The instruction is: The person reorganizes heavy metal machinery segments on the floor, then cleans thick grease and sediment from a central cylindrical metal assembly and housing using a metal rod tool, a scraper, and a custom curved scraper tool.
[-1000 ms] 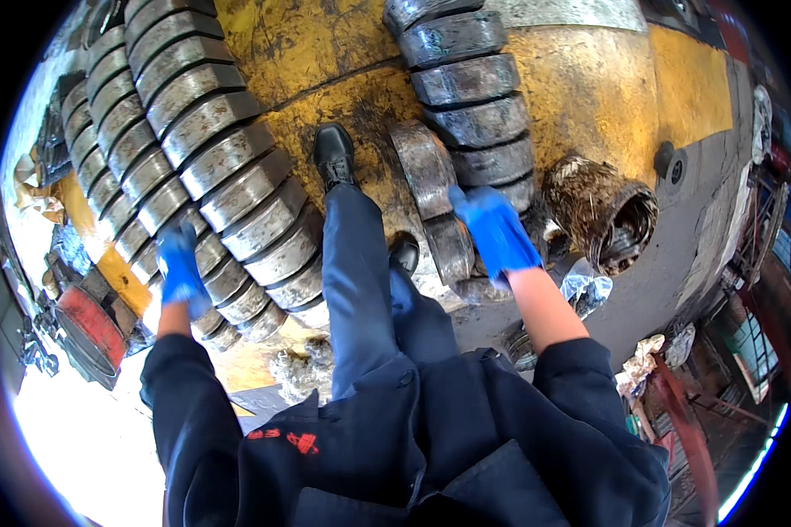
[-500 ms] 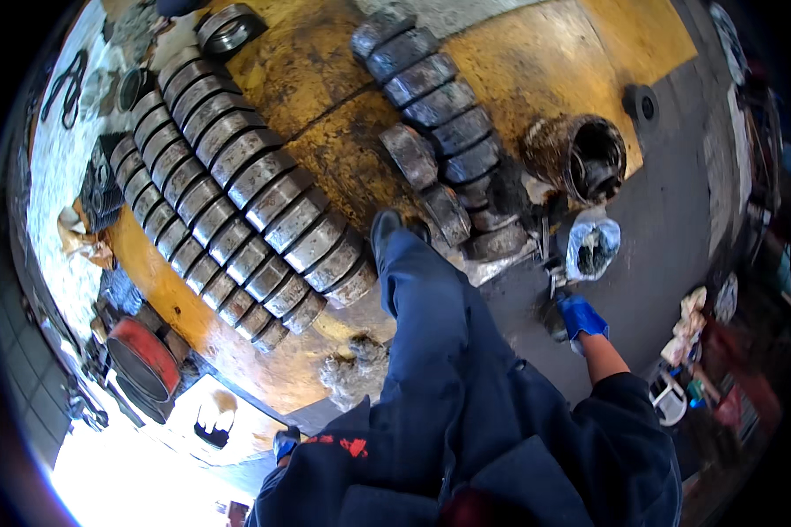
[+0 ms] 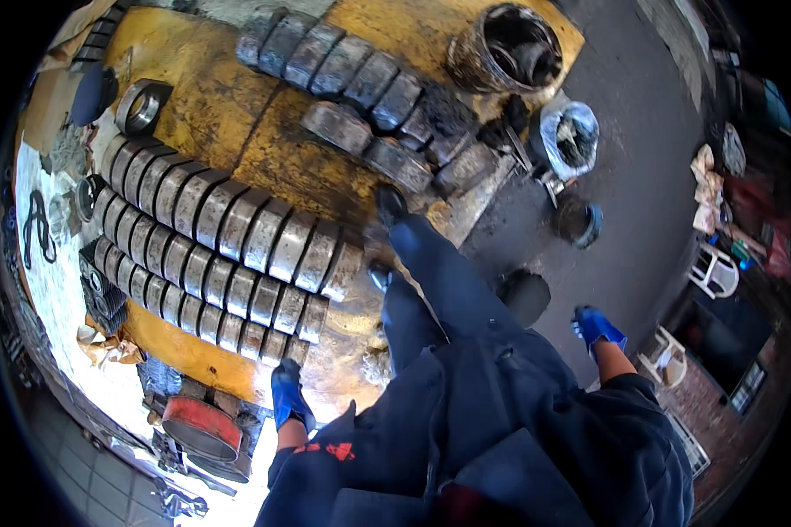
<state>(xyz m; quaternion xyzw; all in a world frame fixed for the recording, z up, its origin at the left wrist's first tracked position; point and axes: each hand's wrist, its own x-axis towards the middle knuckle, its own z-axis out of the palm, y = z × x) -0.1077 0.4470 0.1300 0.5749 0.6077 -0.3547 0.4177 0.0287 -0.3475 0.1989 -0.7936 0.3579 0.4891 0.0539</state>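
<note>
Right hand (image 3: pixel 596 325) has swung from the pot (image 3: pixel 576 220); left hand (image 3: pixel 290 397) flanks likely heavy rings (image 3: pixel 218 277), best rim-held; either grip's closure unclear.

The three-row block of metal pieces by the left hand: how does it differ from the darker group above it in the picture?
Layout: the three-row block has long rows side by side; the darker group has one long row with a shorter line beside it.
Look: the three-row block is paler and silvery, while the darker group is mostly blackened.
Both are lined-up metal pieces, mostly on the stained yellow floor.
</note>
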